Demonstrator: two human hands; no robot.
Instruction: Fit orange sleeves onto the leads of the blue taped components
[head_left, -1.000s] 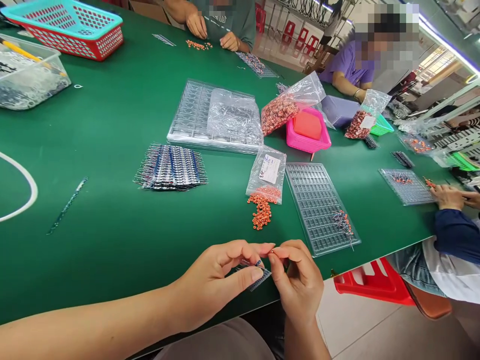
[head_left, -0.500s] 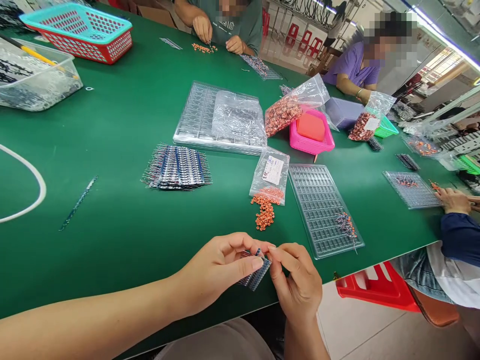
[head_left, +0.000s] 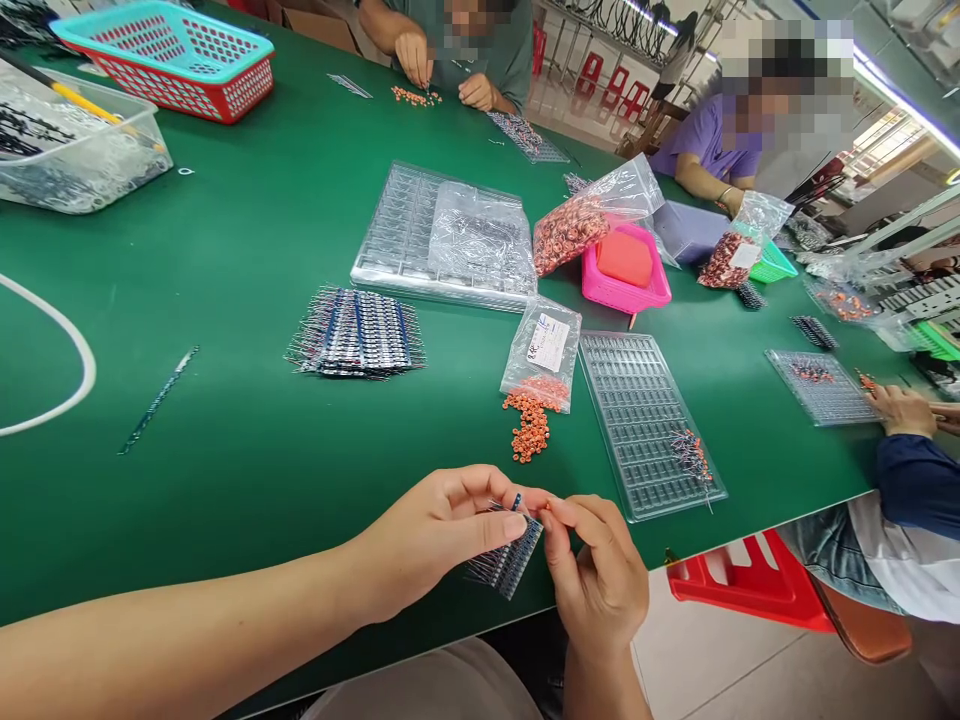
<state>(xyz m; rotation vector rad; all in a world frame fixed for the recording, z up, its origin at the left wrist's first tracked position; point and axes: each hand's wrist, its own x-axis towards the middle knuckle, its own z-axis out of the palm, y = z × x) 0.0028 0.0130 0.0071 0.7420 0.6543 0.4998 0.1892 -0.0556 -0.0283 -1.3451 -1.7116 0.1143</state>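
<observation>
My left hand [head_left: 442, 520] is closed around a strip panel of small dark blue circuit boards [head_left: 513, 570], with thin pins or wires along its left side. One narrow blue piece stands up between thumb and forefinger. Close against those fingertips, my right hand [head_left: 600, 565] pinches a tiny orange ring-like part [head_left: 548, 506]; the fingers hide much of it. Beyond the hands lies a loose pile of orange rings [head_left: 529, 432] at the mouth of a labelled clear bag [head_left: 541, 345]. A stack of similar boards with pins [head_left: 356, 333] rests further left.
To the right is a clear ribbed tray [head_left: 637, 420] carrying a cluster of wired orange parts [head_left: 691, 455]. Further back are a larger clear tray [head_left: 397, 225], a pink basket [head_left: 626, 290] and a bag of orange parts [head_left: 570, 235]. Other people work around the green table [head_left: 247, 420].
My right hand has drawn slightly right and down, and the orange part at its fingertips shows more plainly. The board panel in my left hand has tilted, exposing more of its lower end.
</observation>
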